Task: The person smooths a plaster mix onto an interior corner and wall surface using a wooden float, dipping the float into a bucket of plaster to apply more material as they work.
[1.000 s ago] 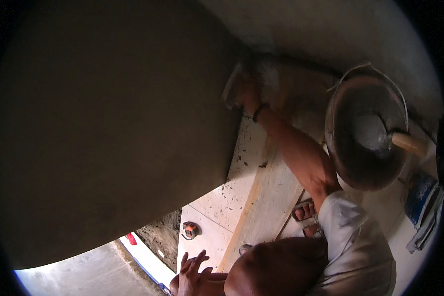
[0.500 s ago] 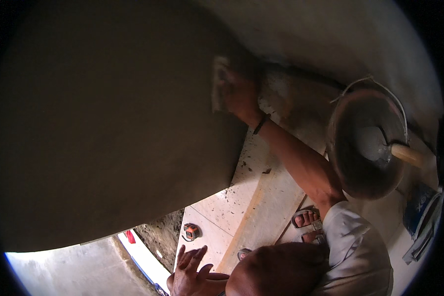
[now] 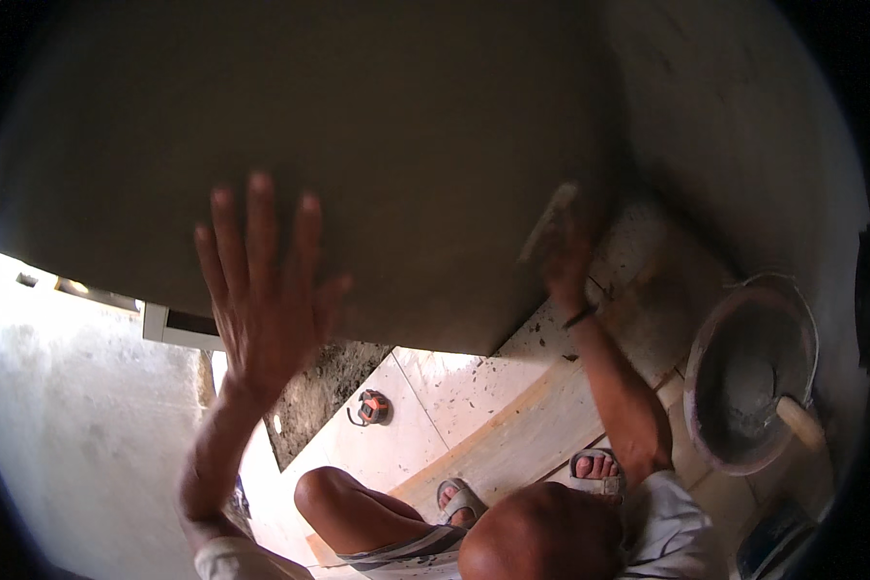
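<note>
My left hand (image 3: pixel 266 309) is raised with its fingers spread, in front of the dark grey plastered wall (image 3: pixel 387 135). Whether its palm touches the wall I cannot tell. My right hand (image 3: pixel 567 256), a dark band at its wrist, is closed on a pale, flat plastering float (image 3: pixel 549 222) near the wall's right edge. The float is seen nearly edge-on, and its face and grip are dim and blurred. To the right of my right arm stands a round mortar tub (image 3: pixel 701 387), with grey mix inside and a trowel's wooden handle (image 3: pixel 800 422) sticking out over its rim.
An orange and black tape measure (image 3: pixel 372 407) lies on the pale floor tiles, among dark crumbs of mortar. A long board (image 3: pixel 493 416) runs across the floor by my sandalled feet. Another wall (image 3: pixel 744 145) rises at the right. Rough dark ground (image 3: pixel 333 387) shows below the plastered wall.
My left hand has come up from the lower edge to the front of the wall, fingers spread. My right hand still grips the float, now tilted. The view has shifted.
</note>
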`<control>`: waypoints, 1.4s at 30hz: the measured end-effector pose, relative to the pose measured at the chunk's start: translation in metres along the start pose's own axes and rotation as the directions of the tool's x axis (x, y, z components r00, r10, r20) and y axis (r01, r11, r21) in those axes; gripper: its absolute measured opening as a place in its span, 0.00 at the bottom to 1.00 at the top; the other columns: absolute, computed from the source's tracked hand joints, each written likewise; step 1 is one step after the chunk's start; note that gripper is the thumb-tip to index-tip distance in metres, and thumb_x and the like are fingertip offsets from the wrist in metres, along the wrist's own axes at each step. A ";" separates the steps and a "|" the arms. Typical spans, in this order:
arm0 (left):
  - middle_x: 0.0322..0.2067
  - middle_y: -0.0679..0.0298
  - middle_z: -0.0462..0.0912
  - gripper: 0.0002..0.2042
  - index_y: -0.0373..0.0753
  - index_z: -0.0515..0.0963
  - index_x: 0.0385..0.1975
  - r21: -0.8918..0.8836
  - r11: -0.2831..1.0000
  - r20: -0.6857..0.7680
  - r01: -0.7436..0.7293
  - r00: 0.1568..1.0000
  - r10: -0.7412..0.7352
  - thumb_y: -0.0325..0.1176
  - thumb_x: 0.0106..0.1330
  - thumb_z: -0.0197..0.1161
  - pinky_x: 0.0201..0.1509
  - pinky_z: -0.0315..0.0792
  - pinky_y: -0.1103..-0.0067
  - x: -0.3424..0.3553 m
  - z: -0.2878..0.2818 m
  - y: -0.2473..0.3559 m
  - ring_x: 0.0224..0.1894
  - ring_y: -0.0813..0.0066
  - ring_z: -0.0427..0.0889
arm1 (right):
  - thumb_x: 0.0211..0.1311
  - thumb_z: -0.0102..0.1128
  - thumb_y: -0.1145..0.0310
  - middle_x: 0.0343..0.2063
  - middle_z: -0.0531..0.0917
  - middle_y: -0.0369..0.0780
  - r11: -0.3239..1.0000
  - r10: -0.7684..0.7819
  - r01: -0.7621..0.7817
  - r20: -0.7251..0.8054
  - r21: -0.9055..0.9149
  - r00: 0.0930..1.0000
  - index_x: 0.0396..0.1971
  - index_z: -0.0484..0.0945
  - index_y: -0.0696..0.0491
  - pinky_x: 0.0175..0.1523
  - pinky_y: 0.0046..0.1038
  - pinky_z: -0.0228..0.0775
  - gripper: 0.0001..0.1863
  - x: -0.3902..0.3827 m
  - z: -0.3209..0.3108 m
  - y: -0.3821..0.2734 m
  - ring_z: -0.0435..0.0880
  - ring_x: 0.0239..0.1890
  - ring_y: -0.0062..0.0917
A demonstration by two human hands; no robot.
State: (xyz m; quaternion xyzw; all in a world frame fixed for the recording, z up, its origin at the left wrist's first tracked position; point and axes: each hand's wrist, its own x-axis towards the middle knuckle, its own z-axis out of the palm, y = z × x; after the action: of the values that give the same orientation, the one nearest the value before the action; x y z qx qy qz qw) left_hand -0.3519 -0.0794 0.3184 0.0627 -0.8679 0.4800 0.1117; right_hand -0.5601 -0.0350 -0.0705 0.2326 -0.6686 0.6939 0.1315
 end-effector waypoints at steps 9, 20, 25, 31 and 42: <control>0.72 0.60 0.51 0.36 0.52 0.60 0.68 0.075 0.997 -0.064 -0.034 0.997 0.039 0.65 0.62 0.47 0.72 0.42 0.51 0.017 0.020 -0.035 0.74 0.56 0.47 | 0.69 0.47 0.68 0.60 0.72 0.43 0.770 -0.539 0.548 0.126 -0.328 0.833 0.59 0.69 0.56 0.59 0.40 0.64 0.20 0.095 -0.003 -0.177 0.74 0.53 0.44; 0.72 0.62 0.50 0.43 0.42 0.58 0.69 0.100 0.967 0.084 -0.235 0.970 0.228 0.64 0.57 0.55 0.76 0.40 0.60 -0.042 0.044 0.009 0.75 0.63 0.44 | 0.64 0.54 0.70 0.56 0.73 0.53 0.892 -0.438 0.451 0.202 -0.026 0.876 0.63 0.66 0.54 0.59 0.41 0.64 0.26 0.084 -0.016 -0.217 0.73 0.55 0.48; 0.69 0.56 0.57 0.42 0.38 0.60 0.67 -0.126 0.962 0.145 -0.240 0.955 0.258 0.57 0.56 0.61 0.76 0.42 0.61 -0.103 0.032 0.030 0.73 0.62 0.49 | 0.66 0.51 0.68 0.55 0.74 0.51 0.810 -0.526 0.573 0.278 -0.124 0.804 0.62 0.69 0.50 0.61 0.42 0.61 0.23 0.145 -0.013 -0.369 0.71 0.58 0.45; 0.54 0.56 0.75 0.26 0.39 0.72 0.56 -0.570 0.793 -0.024 -0.216 0.969 0.247 0.45 0.59 0.65 0.73 0.50 0.55 -0.170 0.004 0.026 0.64 0.54 0.66 | 0.66 0.52 0.66 0.57 0.73 0.50 0.574 -0.710 0.801 0.382 -0.171 0.591 0.60 0.71 0.51 0.64 0.46 0.60 0.22 0.055 0.001 -0.238 0.70 0.60 0.45; 0.58 0.53 0.70 0.24 0.40 0.73 0.55 -0.667 0.740 -0.185 -0.087 0.981 -0.051 0.40 0.59 0.67 0.72 0.44 0.45 -0.183 0.027 0.015 0.70 0.52 0.57 | 0.65 0.53 0.68 0.56 0.75 0.53 0.540 -0.702 0.758 0.301 -0.366 0.645 0.58 0.73 0.54 0.62 0.40 0.62 0.21 0.046 0.013 -0.297 0.74 0.58 0.45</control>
State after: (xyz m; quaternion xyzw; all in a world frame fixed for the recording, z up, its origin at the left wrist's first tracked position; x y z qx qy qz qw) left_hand -0.1822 -0.0939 0.2457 -0.0365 -0.9681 0.1399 0.2046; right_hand -0.4508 -0.0326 0.2096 0.4923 -0.6606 0.3803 0.4202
